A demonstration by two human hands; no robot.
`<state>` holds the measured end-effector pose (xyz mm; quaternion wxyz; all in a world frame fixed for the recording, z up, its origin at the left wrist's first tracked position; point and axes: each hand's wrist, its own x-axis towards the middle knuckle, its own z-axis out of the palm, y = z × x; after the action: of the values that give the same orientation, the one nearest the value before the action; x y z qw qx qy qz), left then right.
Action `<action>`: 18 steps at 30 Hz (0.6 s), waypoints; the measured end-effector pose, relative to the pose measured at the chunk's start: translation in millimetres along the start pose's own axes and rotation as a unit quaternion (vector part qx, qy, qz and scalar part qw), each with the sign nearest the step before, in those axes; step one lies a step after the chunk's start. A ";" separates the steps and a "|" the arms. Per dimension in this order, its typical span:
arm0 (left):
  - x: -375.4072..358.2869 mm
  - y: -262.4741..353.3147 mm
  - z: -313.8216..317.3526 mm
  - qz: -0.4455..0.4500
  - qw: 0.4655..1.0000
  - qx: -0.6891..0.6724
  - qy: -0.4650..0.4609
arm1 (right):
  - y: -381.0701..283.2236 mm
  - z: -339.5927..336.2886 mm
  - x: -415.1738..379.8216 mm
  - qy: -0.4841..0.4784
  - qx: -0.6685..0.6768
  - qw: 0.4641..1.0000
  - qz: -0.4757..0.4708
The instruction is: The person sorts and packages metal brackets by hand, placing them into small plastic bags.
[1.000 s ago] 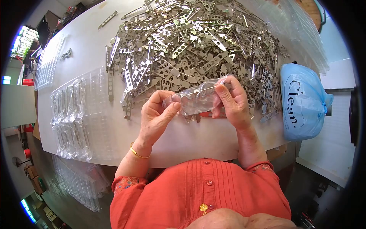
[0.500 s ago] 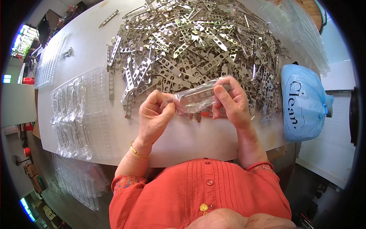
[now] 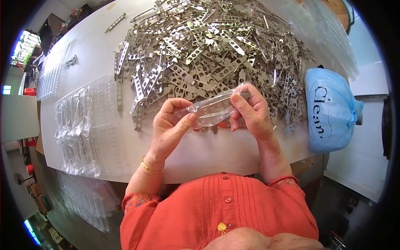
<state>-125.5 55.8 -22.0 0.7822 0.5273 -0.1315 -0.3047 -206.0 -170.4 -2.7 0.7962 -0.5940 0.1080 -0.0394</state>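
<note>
A clear plastic bag stretches between my two hands over the near edge of a heap of metal strips. Something grey and flat, like one of the perforated strips, shows through the film. At its left end my left hand grips the crinkled plastic between thumb and fingers. My right hand pinches the other end, thumb on the near side and fingers behind. A bit of red shows on the table just under the bag; what it belongs to is hidden.
On the left, a clear compartment tray holds rows of bagged strips. Another clear tray lies farther back. To the right sits a tied blue bag, with clear plastic sheets behind it. More clear trays are below the table's left edge.
My left thumb and fingers have shifted on the plastic, with the thumb now stretched farther along it. The right hand keeps its pinch almost unchanged. The view has moved slightly.
</note>
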 end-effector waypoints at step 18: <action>0.1 -1.7 -0.9 0.062 0.998 0.015 0.006 | 2.1 -1.5 0.4 -0.032 0.019 0.999 0.010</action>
<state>-125.5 56.0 -23.9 0.7921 0.5319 -0.1638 -0.2506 -206.1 -171.2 -5.1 0.8107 -0.5786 0.0881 -0.0143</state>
